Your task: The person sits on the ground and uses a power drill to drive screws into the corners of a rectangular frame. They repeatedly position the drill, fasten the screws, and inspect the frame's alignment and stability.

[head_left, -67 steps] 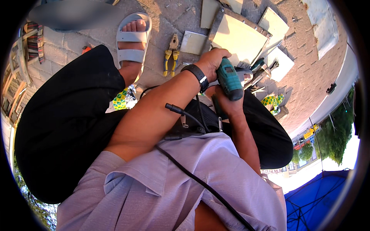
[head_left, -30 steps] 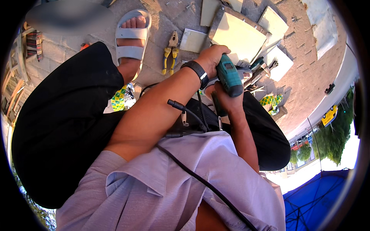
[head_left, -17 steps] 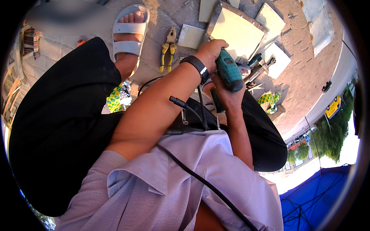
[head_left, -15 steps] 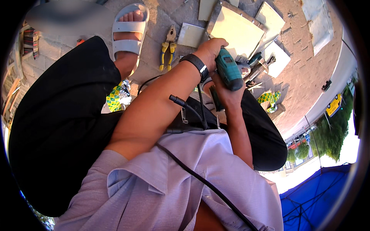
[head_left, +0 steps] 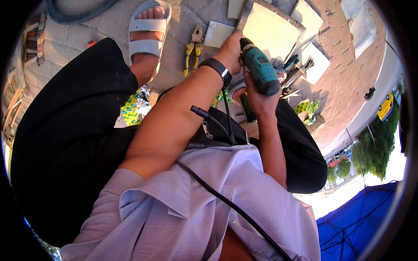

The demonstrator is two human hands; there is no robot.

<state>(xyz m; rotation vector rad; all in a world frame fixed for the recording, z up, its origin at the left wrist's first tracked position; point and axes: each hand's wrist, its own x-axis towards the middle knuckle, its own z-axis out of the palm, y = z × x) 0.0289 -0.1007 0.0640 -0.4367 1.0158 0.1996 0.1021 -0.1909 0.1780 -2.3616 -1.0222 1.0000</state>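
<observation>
My right hand point(head_left: 262, 100) is wrapped round the handle of a teal-and-black cordless drill point(head_left: 261, 70), its chuck pointing up and left. Close beside the chuck, my left hand point(head_left: 230, 53) is curled at the lower left corner of a cream panel point(head_left: 271, 31) with a metal edge. Most of its fingertips are hidden, so what they grip cannot be made out. Combination pliers point(head_left: 193, 51) with yellow-and-blue handles lie on the paving, left of that hand. A small pale plate point(head_left: 217, 35) lies between the pliers and the panel.
More pale plates point(head_left: 314, 63) and several hand tools point(head_left: 297, 71) lie right of the drill. Green-and-yellow patterned wrappers point(head_left: 307, 109) are on the ground. My sandalled foot point(head_left: 148, 37) stands left of the pliers. Black cables point(head_left: 213, 119) hang before my shirt. A dark hose point(head_left: 80, 19) curves at upper left.
The drill's front has swung up and left, and its chuck now shows. My left hand has shifted slightly left, off the drill's front. The hose at upper left has come into clear view.
</observation>
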